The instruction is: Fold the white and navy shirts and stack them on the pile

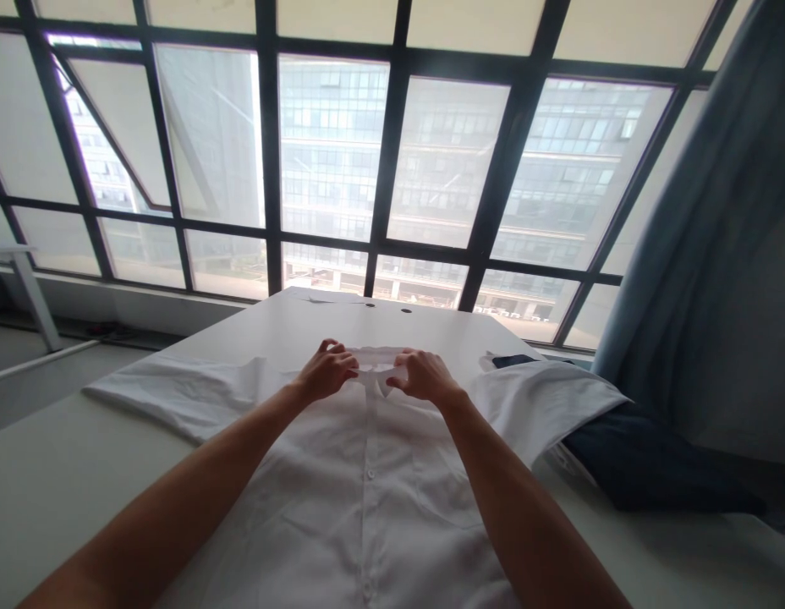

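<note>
A white button-up shirt point(329, 499) lies front up on the white table, its sleeves spread to both sides and its button placket running down the middle. At the far end of the shirt, my left hand point(329, 370) pinches the left side of the collar. Opposite it, my right hand point(424, 375) has its fingers closed on the collar's right side. Between the two hands, the shirt collar point(375, 357) stands slightly raised from the table. Both forearms reach over the body of the shirt. The fingertips are partly hidden by the fabric.
The white table point(240, 330) stretches toward a large framed window point(332, 152). Dark folded clothing point(646, 461) lies at the right, partly under the right sleeve. A blue-grey curtain point(690, 228) hangs at the far right. Another white table frame point(34, 296) stands at the left.
</note>
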### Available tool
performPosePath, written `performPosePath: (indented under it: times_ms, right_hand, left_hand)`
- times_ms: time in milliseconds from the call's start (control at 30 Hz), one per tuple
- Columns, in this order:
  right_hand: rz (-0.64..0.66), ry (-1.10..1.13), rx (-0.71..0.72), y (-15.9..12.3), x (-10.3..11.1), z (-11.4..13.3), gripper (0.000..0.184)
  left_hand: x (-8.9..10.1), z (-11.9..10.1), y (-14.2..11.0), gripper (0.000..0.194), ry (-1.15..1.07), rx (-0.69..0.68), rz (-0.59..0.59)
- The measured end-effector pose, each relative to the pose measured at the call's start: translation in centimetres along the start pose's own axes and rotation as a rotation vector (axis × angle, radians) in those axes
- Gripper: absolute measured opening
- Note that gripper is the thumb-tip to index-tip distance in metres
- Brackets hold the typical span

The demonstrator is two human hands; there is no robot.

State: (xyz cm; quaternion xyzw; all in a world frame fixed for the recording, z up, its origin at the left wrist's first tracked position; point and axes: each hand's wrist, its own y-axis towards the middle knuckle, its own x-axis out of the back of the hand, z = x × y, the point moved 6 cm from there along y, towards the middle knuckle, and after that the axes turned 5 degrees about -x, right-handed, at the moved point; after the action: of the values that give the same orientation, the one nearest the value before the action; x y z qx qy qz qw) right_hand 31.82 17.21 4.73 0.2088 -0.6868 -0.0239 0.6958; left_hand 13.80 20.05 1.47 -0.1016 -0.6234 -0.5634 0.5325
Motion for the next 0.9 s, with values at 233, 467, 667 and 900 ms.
performPosePath:
  times_ms: [233, 467, 667, 900]
  right_hand:
    - [0.011, 0.205, 0.075, 0.1, -0.3, 1.3, 0.025]
    - [-0.007, 0.352, 0.177, 0.4, -1.3, 3.5, 0.032]
    - [0.052, 0.182, 0.090, 0.4, -1.1, 3.3, 0.022]
    - [0.035, 0.183, 0.041, 0.6, -1.4, 2.6, 0.026]
  left_hand:
    - [1.0, -1.6, 1.2, 0.026, -0.007, 0.042, 0.013]
    - [1.4, -1.4, 1.1, 0.022, -0.002, 0.004, 0.022]
    - [1.2, 0.5, 0.0, 0.019, 0.033, -0.030, 0.034]
    - [1.3, 1.9, -0.1, 0.023, 0.032, 0.155, -0.086]
